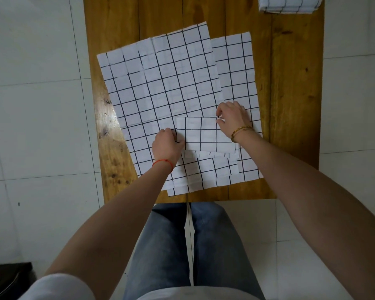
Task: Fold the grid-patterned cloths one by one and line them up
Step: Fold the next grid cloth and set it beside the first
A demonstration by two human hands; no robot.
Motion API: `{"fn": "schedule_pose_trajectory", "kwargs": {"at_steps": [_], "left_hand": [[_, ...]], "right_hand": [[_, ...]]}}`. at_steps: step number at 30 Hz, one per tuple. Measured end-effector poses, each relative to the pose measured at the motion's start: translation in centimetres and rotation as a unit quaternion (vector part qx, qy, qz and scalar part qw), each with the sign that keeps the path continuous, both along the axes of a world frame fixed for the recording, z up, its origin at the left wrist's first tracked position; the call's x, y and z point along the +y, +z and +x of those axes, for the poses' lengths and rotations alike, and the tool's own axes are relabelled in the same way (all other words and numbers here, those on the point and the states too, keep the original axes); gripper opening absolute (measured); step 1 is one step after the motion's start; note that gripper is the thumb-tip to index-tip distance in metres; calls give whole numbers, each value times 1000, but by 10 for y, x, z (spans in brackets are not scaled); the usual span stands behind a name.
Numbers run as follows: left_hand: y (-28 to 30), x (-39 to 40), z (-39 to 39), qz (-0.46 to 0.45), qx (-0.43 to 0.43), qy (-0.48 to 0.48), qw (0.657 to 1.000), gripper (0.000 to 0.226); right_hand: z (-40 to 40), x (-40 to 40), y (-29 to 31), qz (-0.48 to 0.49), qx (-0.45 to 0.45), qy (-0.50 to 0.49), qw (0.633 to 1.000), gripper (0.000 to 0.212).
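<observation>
Just below the middle of the frame, a small folded cloth [204, 135] is being held at both short ends, lying on top of the cloths that are yet to be folded. The left hand [166, 145] is being kept at its left edge with the fingers curled in tight, apparently pinching that edge; the right hand [233, 119] is being kept at the upper right corner, thumb and forefinger narrowed onto it. Probably both ends are being gripped so the layers don't slide apart while the edges are being squared up, or so it can be lifted as one packet.

Underneath, a big unfolded cloth [160, 83] is being left spread flat across the centre, angled a bit, with a second flat cloth [236, 68] peeking out to its right and a creased one [204, 172] lower down near the table's front edge. They're likely being used as a soft work surface since there's not much bare wooden table [294, 83] left.

At the top right of the frame, a finished folded cloth [288, 4] is being kept well apart, presumably starting the line-up. So it looks like early going, with most cloths not yet done.
</observation>
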State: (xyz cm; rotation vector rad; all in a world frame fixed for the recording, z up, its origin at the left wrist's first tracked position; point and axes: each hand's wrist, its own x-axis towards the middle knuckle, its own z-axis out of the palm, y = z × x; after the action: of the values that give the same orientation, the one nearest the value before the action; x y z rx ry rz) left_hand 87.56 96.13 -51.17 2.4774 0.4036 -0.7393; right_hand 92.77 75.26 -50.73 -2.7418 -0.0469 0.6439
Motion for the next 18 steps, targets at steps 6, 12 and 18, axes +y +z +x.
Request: {"fn": "schedule_pose_trajectory", "kwargs": {"at_steps": [6, 12, 18], "left_hand": [[7, 7, 4, -102, -11, 76, 992, 7], [29, 21, 18, -291, 21, 275, 916, 14], [55, 24, 33, -408, 70, 379, 828, 30]], "right_hand": [[2, -2, 3, 87, 62, -63, 992, 3], [1, 0, 21, 214, 165, -212, 939, 6], [-5, 18, 42, 334, 189, -327, 864, 10]]}}
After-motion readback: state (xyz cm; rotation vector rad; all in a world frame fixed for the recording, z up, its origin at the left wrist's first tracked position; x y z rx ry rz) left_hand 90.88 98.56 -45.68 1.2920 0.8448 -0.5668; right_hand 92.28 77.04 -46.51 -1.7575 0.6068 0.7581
